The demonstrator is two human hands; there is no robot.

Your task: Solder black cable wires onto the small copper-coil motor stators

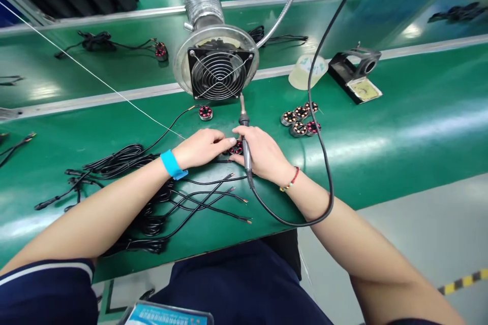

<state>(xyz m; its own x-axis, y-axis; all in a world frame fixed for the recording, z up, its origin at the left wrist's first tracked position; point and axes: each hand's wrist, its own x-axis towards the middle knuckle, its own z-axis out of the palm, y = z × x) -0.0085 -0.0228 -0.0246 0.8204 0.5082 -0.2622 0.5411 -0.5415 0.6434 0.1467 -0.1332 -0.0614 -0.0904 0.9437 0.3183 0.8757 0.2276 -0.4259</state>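
My right hand (265, 155) is closed, with a soldering iron (247, 155) held upright against it, tip pointing away toward the fan. Between both hands sits a small round motor stator (237, 148) with red coils. My left hand (200, 147) has its thumb and fingers closed on the stator's left side. Fingers of my right hand touch its right side, behind the iron's handle. A thin solder wire (125, 98) runs from the upper left down to my left hand; its end is hidden there. Another red-coiled stator (206, 112), with a cable attached, lies just beyond.
A fume extractor fan (219, 75) hangs over the bench. Several stators (299, 129) cluster at right, near a tape roll (308, 72) and an iron stand (356, 73). Coiled black cables (125, 160) lie at left. The iron's cord (324, 157) loops over my right forearm.
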